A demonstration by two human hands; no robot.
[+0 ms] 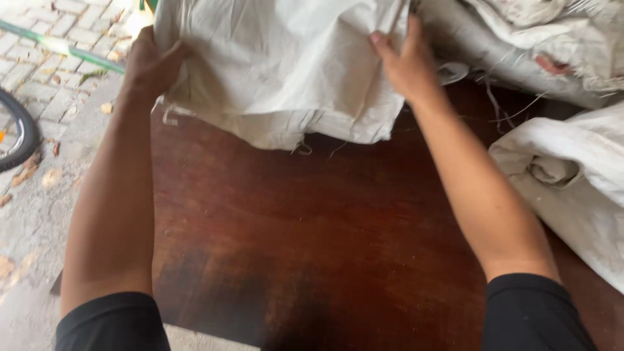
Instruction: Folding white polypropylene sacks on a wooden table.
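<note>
Gripping a white sack (279,71) at the top of the frame, the left hand (151,65) and right hand (406,65) each pinched a side, probably spreading it flat over the tabletop (312,247).

Woven sack (279,71): off-white plastic cloth, matt, creased, frayed threads | worktop (312,247): dark reddish wood, smooth, faintly glossy | ground (39,39): rough grey paving bricks

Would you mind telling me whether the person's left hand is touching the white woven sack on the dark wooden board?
Touching. The head view shows the left hand gripping the white woven sack's left edge, thumb pressed onto the cloth.
</note>
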